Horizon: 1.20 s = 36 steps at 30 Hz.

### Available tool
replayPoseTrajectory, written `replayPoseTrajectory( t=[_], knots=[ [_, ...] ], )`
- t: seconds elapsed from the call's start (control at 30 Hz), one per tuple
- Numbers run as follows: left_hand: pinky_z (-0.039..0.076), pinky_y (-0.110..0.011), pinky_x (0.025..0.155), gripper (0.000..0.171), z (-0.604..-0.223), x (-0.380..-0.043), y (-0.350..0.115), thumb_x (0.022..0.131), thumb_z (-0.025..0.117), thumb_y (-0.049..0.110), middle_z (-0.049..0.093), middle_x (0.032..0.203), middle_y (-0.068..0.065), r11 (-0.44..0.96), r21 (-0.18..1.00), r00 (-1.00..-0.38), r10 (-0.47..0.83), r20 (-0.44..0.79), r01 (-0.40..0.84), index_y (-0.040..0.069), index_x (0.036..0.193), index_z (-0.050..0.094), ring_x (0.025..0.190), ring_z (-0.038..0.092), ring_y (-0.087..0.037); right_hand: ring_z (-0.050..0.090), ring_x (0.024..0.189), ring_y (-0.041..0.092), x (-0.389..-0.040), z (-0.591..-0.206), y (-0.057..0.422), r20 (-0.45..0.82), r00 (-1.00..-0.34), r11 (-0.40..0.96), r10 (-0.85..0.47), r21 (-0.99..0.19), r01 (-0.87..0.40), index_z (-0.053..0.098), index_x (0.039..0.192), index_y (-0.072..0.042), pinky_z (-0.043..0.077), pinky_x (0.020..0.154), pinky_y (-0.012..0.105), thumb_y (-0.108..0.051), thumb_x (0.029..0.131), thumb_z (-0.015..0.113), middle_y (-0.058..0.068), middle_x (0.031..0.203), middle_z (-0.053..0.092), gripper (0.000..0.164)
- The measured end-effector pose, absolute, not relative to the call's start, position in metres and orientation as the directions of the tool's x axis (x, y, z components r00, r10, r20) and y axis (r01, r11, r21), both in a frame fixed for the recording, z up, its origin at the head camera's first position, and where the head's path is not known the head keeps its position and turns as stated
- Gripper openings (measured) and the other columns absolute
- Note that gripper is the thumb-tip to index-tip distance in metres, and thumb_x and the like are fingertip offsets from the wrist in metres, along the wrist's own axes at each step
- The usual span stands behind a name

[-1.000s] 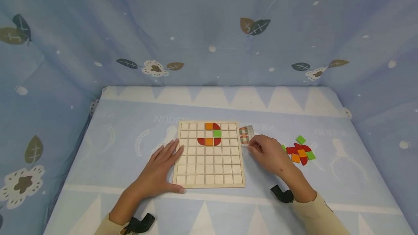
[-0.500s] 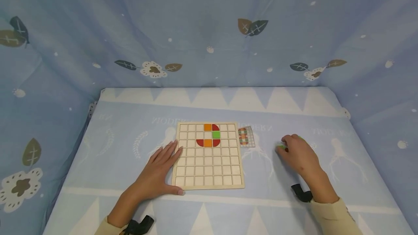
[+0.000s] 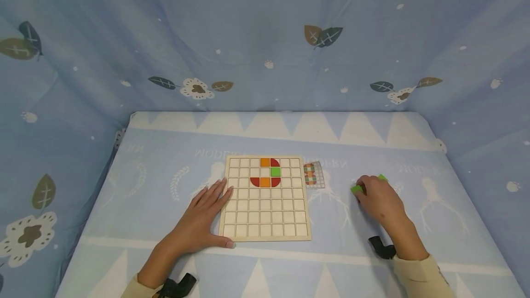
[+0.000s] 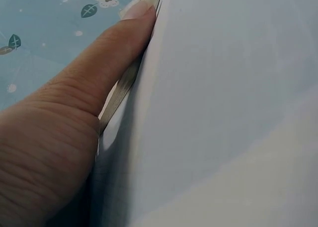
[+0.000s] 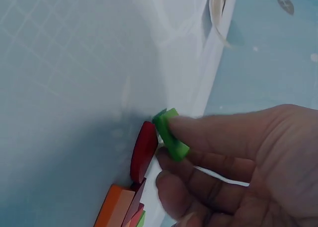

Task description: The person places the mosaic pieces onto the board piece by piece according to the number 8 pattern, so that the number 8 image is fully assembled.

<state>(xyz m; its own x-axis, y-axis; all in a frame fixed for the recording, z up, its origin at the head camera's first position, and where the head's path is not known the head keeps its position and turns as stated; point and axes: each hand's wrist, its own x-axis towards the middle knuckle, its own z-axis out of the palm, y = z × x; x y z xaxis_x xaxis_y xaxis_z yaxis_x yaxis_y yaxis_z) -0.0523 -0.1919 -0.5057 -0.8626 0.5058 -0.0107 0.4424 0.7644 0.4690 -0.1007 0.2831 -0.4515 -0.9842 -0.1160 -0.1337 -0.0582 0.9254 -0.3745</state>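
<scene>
My right hand (image 3: 381, 199), to the right of the board, pinches a green square tile (image 5: 172, 135) between thumb and fingers. Beside that tile, in the right wrist view, lie a red curved tile (image 5: 143, 152) and an orange tile (image 5: 113, 207); the hand hides most of this pile in the head view. My left hand (image 3: 198, 222) rests with spread fingers on the left edge of the wooden grid board (image 3: 265, 238), its thumb (image 4: 112, 53) at the front edge. Orange, red and green tiles sit in the board's upper cells, among them a green square (image 3: 275, 172).
A small card (image 3: 313, 175) printed with a coloured pattern on a grid lies against the board's right side. Another green tile (image 3: 383, 177) shows just behind my right hand. Blue patterned cloth (image 3: 265, 36) rises at the back and both sides of the table.
My right hand has moved right, from the card to the tile pile, and now pinches a green tile there. The left hand keeps its place on the board.
</scene>
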Motion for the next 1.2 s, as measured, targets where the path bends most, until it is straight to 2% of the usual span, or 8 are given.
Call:
replayPoseTrajectory(
  t=[0.1, 0.33, 0.47, 0.6, 0.77, 0.9, 1.03, 1.2],
  knots=[
    [0.003, -0.047, 0.126, 0.134, -0.506, -0.052, -0.192, 0.067, 0.079, 0.082, 0.010, 0.175, -0.008, 0.764, 0.469, -0.863, 0.505, -0.007, 0.443, 0.012, 0.168, 0.024, 0.161, 0.008, -0.028, 0.063, 0.075, 0.024, -0.100, -0.450, 0.282, -0.088, -0.990, 0.909, -0.109, -0.411, -0.064, 0.071, 0.112, 0.007, 0.054, 0.070, 0.048, -0.003, 0.098, 0.064, 0.013, 0.092, 0.071, 0.018],
    [0.004, -0.049, 0.127, 0.134, -0.504, -0.052, -0.192, 0.068, 0.076, 0.084, 0.008, 0.176, -0.008, 0.768, 0.465, -0.863, 0.505, -0.016, 0.441, 0.013, 0.168, 0.023, 0.161, 0.007, -0.028, 0.060, 0.068, 0.018, -0.102, -0.447, 0.282, -0.039, -0.993, 0.888, -0.112, -0.453, -0.083, 0.071, 0.110, 0.004, 0.052, 0.068, 0.044, -0.002, 0.099, 0.063, 0.002, 0.077, 0.068, 0.015],
    [0.004, -0.049, 0.127, 0.135, -0.505, -0.053, -0.191, 0.067, 0.077, 0.084, 0.007, 0.176, -0.006, 0.774, 0.458, -0.864, 0.503, -0.024, 0.438, 0.013, 0.168, 0.022, 0.161, 0.006, -0.027, 0.059, 0.064, 0.016, -0.103, -0.445, 0.281, -0.030, -0.993, 0.875, -0.118, -0.475, -0.090, 0.070, 0.111, 0.004, 0.051, 0.067, 0.041, -0.001, 0.099, 0.063, 0.003, 0.076, 0.068, 0.015],
    [0.005, -0.049, 0.127, 0.135, -0.505, -0.053, -0.192, 0.067, 0.078, 0.083, 0.008, 0.176, -0.007, 0.766, 0.457, -0.860, 0.511, -0.008, 0.451, 0.012, 0.168, 0.023, 0.161, 0.007, -0.028, 0.059, 0.059, 0.013, -0.103, -0.442, 0.277, -0.023, -0.992, 0.854, -0.126, -0.512, -0.097, 0.071, 0.114, 0.004, 0.051, 0.061, 0.035, 0.000, 0.099, 0.062, 0.006, 0.080, 0.070, 0.018],
    [0.004, -0.049, 0.127, 0.135, -0.505, -0.053, -0.194, 0.067, 0.078, 0.083, 0.007, 0.176, -0.008, 0.763, 0.460, -0.859, 0.512, -0.004, 0.453, 0.012, 0.168, 0.023, 0.161, 0.006, -0.028, 0.059, 0.068, 0.016, -0.106, -0.438, 0.265, 0.032, -0.988, 0.834, -0.154, -0.532, -0.147, 0.075, 0.109, 0.000, 0.050, 0.061, 0.031, 0.002, 0.096, 0.063, 0.006, 0.089, 0.073, 0.017],
    [0.004, -0.049, 0.127, 0.136, -0.507, -0.053, -0.194, 0.067, 0.078, 0.083, 0.008, 0.176, -0.008, 0.758, 0.465, -0.859, 0.512, 0.008, 0.457, 0.012, 0.168, 0.023, 0.161, 0.007, -0.029, 0.057, 0.074, 0.018, -0.110, -0.435, 0.250, 0.037, -0.984, 0.824, -0.174, -0.541, -0.166, 0.074, 0.102, -0.003, 0.049, 0.067, 0.033, 0.000, 0.095, 0.066, 0.001, 0.083, 0.069, 0.011],
    [0.008, -0.051, 0.126, 0.135, -0.508, -0.052, -0.194, 0.067, 0.078, 0.083, 0.011, 0.175, -0.011, 0.751, 0.463, -0.857, 0.514, 0.037, 0.471, 0.010, 0.167, 0.025, 0.160, 0.011, -0.032, 0.057, 0.077, 0.020, -0.117, -0.432, 0.232, 0.006, -0.982, 0.811, -0.186, -0.563, -0.157, 0.070, 0.102, -0.002, 0.053, 0.071, 0.036, -0.003, 0.096, 0.071, 0.003, 0.084, 0.067, 0.007],
    [0.009, -0.053, 0.125, 0.134, -0.509, -0.051, -0.194, 0.068, 0.078, 0.082, 0.012, 0.175, -0.012, 0.750, 0.462, -0.856, 0.516, 0.040, 0.474, 0.010, 0.167, 0.026, 0.160, 0.012, -0.033, 0.061, 0.081, 0.022, -0.130, -0.429, 0.207, 0.004, -0.975, 0.782, -0.223, -0.597, -0.181, 0.070, 0.105, -0.002, 0.058, 0.077, 0.039, -0.003, 0.096, 0.072, 0.006, 0.091, 0.070, 0.009]
  ],
)
